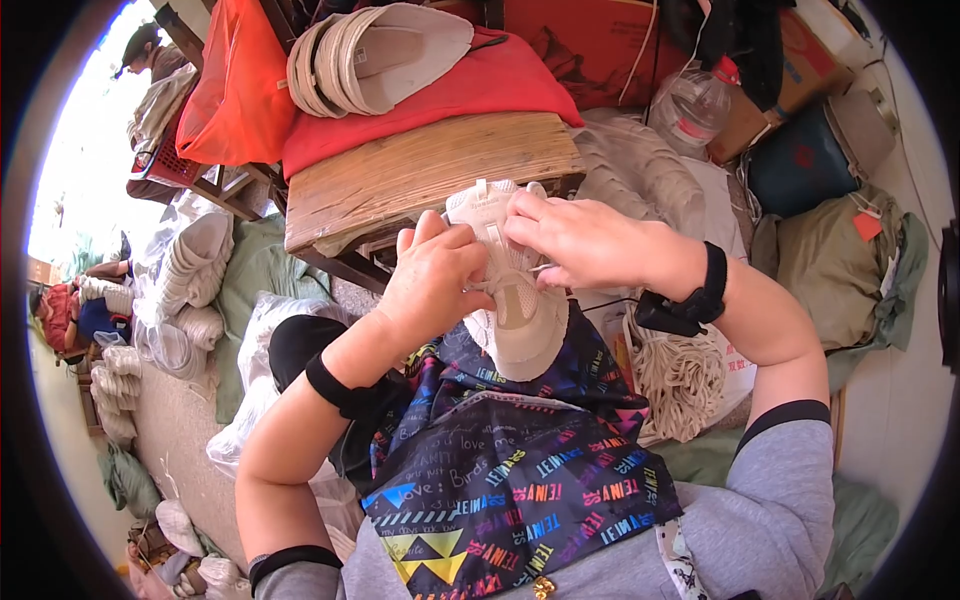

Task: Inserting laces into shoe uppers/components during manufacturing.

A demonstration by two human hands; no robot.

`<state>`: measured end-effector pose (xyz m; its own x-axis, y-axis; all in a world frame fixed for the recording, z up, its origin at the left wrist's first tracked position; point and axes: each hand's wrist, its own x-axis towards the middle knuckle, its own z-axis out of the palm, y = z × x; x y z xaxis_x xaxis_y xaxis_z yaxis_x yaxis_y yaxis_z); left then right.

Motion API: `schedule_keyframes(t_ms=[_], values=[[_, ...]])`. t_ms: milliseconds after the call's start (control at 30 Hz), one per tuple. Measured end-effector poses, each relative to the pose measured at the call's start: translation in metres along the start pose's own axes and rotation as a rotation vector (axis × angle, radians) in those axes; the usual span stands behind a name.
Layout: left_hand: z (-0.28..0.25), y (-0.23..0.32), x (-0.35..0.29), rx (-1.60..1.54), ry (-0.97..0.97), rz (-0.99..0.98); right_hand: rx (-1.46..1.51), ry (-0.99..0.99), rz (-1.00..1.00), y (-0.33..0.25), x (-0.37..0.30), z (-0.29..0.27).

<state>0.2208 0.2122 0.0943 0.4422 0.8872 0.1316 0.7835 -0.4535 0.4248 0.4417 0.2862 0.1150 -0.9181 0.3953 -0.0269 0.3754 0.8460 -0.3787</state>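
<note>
A cream shoe upper (530, 345) with mesh sides and a pale lace (515, 278) lies over my lap, toe toward me and tongue pointing away. My left hand (437, 272) grips its left side, with thumb and fingers curled at the lacing. On the other side my right hand (580, 240) has its fingers bent over the collar edge. A light lace end shows by the right thumb; whether that thumb pins it is unclear. A dark patterned apron (520, 460) covers my lap beneath the shoe upper.
Ahead stands a wooden bench (430, 180) with a red cushion (520, 80) and stacked cream shoe uppers (385, 60). A bundle of laces (680, 375) lies to my right. Bagged uppers (190, 265) sit left, and a large plastic bottle (692, 105) stands far right. Other people are at far left.
</note>
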Motion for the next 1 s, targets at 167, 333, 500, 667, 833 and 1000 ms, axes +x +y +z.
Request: schedule_keyframes(t_ms=[167,333,500,667,833,1000], values=[[-0.003,-0.003,-0.001,0.023,0.034,0.017,0.142,-0.183,0.012,0.015,0.013,-0.01],[-0.001,-0.002,-0.003,0.087,0.066,0.007,0.332,-0.216,-0.096,0.036,0.018,-0.008],[-0.001,-0.003,-0.001,0.186,0.025,0.067,0.249,-0.174,-0.052,0.029,0.017,0.002],[-0.005,-0.009,0.001,0.046,-0.057,-0.004,0.185,-0.014,-0.016,0.011,0.003,0.012],[-0.002,-0.005,0.004,-0.074,-0.133,-0.239,0.205,0.167,0.032,0.005,-0.009,0.025],[0.013,-0.02,-0.002,-0.243,0.007,-0.208,0.306,0.196,0.008,0.005,-0.007,0.022]])
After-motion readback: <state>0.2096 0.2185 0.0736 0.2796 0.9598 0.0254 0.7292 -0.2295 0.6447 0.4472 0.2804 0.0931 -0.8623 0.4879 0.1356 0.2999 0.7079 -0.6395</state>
